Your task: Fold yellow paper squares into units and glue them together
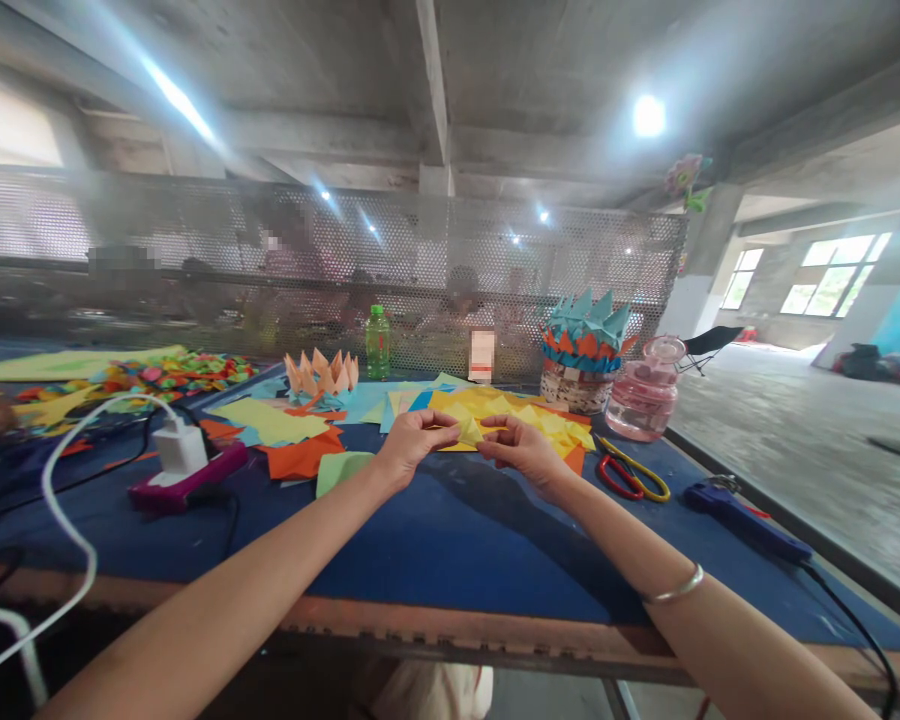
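Between my two hands, a small folded piece of yellow paper (468,430) is held just above the blue table. My left hand (414,440) pinches its left side between thumb and fingers. On its right side, my right hand (523,452) grips the paper in the same way. Behind the fingers lie yellow folded papers (551,425), partly hidden by my hands. Orange paper pieces (306,455) and a light green sheet (341,470) are near my left forearm. Scissors (634,472) with red and yellow handles rest to the right of my right hand.
A basket with blue and orange paper points (581,350) stands beside a pink water jar (645,395). Further left are a green bottle (377,345), a peach paper crown-like piece (321,378) and a purple power strip (187,478) with cables. A blue corded tool (746,515) lies at the right edge.
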`<action>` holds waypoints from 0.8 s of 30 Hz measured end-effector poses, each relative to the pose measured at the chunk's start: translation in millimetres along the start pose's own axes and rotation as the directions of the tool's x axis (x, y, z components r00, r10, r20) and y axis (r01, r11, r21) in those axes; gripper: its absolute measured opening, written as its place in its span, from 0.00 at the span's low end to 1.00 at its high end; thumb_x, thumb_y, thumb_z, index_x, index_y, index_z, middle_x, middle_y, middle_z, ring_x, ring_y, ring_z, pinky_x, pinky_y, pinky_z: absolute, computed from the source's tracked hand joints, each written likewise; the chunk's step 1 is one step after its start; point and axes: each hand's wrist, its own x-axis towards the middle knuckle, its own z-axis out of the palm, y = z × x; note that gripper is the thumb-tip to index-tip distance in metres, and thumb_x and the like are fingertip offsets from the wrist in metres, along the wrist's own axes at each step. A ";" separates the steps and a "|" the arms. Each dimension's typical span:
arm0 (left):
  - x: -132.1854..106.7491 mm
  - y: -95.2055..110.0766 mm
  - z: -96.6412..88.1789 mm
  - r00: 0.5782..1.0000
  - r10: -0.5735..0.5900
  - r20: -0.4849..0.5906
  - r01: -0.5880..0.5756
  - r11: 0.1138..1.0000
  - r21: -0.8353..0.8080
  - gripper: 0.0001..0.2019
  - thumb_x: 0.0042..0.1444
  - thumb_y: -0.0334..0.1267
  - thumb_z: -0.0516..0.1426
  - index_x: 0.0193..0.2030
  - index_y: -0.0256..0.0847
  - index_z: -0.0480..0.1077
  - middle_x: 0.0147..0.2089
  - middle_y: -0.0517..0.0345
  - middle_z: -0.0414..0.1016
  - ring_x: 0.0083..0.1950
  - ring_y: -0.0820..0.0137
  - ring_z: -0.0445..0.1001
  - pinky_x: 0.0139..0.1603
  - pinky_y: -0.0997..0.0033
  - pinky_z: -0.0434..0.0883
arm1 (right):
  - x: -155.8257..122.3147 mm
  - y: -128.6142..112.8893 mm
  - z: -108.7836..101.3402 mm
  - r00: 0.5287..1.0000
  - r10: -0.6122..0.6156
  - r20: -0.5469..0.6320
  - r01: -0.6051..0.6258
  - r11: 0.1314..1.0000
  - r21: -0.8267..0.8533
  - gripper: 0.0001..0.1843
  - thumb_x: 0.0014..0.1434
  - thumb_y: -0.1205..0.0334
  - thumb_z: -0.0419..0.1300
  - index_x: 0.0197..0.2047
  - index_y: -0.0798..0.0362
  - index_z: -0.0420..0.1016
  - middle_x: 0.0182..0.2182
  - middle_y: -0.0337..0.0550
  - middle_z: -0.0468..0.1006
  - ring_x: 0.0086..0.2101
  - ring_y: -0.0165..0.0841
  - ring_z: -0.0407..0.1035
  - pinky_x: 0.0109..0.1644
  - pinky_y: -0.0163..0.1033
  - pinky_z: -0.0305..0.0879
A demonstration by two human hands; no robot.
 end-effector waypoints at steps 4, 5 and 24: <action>-0.6 0.6 -0.7 0.999 -0.007 0.050 0.001 0.992 0.128 0.15 0.65 0.41 0.57 0.55 0.36 0.68 0.53 0.49 0.72 0.49 0.62 0.74 0.48 0.56 0.75 | -1.7 -0.1 1.8 1.000 0.015 0.017 -0.015 1.000 0.002 0.25 0.43 0.49 0.73 0.42 0.52 0.76 0.30 0.38 0.78 0.27 0.27 0.70 0.28 0.31 0.63; -0.9 1.1 -0.5 0.998 0.004 0.055 -0.012 0.988 0.151 0.15 0.65 0.41 0.57 0.55 0.36 0.68 0.53 0.49 0.72 0.49 0.62 0.74 0.48 0.56 0.75 | -2.1 -0.1 2.0 0.999 0.019 0.026 -0.019 1.000 0.002 0.24 0.44 0.48 0.73 0.41 0.52 0.77 0.32 0.40 0.79 0.28 0.27 0.71 0.28 0.31 0.64; -6.6 8.3 1.3 0.996 -0.007 0.088 -0.007 0.988 0.156 0.14 0.65 0.40 0.57 0.54 0.36 0.69 0.52 0.50 0.72 0.47 0.64 0.75 0.47 0.57 0.75 | -0.6 1.7 -0.9 0.992 -0.121 -0.028 0.118 0.990 -0.078 0.22 0.43 0.48 0.71 0.38 0.54 0.85 0.27 0.41 0.80 0.29 0.31 0.70 0.33 0.36 0.66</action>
